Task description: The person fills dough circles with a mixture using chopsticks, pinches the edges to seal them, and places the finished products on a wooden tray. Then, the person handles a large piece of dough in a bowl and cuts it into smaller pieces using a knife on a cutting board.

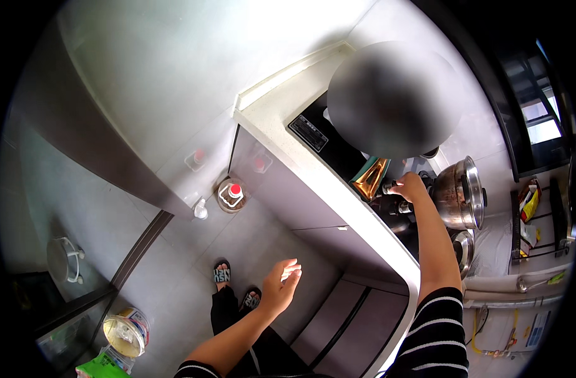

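Observation:
My right hand [409,187] reaches over the counter, its fingers closed round a small black handle [389,187]; what the handle belongs to is partly hidden. Right beside it stands a shiny gold and green packet [371,179]. Dark rounded vessels [390,218] sit just below the hand, and a steel pot [455,194] with a dark handle is to its right. My left hand [281,286] hangs over the floor in front of the cabinets, fingers loosely stretched, thumb apart, holding nothing.
A large blurred grey round shape [395,97] covers part of the black hob [310,131]. The pale counter edge [325,189] runs diagonally. On the floor are a jug with a red cap [235,190], a tub [125,332] and a stool [62,259]. A wall rack [532,217] holds packets.

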Motion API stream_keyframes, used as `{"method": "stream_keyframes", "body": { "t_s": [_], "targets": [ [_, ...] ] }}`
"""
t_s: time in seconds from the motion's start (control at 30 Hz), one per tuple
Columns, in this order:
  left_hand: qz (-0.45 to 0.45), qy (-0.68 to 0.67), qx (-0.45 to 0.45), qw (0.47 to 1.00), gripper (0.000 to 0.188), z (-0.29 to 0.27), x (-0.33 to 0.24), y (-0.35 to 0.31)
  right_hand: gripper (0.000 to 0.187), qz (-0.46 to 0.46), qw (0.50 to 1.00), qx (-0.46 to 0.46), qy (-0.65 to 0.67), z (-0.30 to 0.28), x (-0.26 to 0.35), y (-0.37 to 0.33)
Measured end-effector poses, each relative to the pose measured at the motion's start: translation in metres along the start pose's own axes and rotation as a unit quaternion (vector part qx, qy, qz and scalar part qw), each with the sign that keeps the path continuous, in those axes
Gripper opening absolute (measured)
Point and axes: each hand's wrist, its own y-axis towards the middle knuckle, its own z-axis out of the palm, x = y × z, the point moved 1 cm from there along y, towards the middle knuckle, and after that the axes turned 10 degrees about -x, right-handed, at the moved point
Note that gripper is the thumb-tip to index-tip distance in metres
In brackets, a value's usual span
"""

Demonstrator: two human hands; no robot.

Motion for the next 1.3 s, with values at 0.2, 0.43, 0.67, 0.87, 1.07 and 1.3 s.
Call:
{"method": "stream_keyframes", "body": {
  "t_s": [0.2, 0.43, 0.67, 0.87, 1.07, 1.3],
  "targets": [
    [0.089, 0.021, 0.047, 0.995, 0.042, 0.021, -0.031, 0.022, 0.038, -0.045, 0.995, -0.078, 0.047, 0.012, -0.008, 0.0],
    [0.334, 0.062, 0.064, 0.938, 0.054, 0.082, -0.073, 0.089, 0.039, -0.003, 0.999, 0.025, -0.038, 0.0, 0.003, 0.002],
    [0.263, 0.116, 0.147, 0.946, 0.066, 0.125, -0.08, 0.12, 0.037, 0.02, 1.0, -0.004, -0.011, 0.002, 0.005, -0.004],
    [0.264, 0.137, 0.157, 0.942, 0.065, 0.154, -0.064, 0.137, 0.036, 0.027, 0.999, 0.01, -0.015, -0.004, 0.01, -0.005],
    [0.303, 0.146, 0.127, 0.933, 0.065, 0.169, -0.051, 0.145, 0.033, 0.0, 1.0, -0.015, 0.002, -0.002, 0.008, -0.005],
    [0.251, 0.172, 0.148, 0.941, 0.069, 0.168, -0.046, 0.144, 0.034, 0.005, 1.0, -0.007, 0.008, -0.005, 0.011, -0.006]
  ]
}}
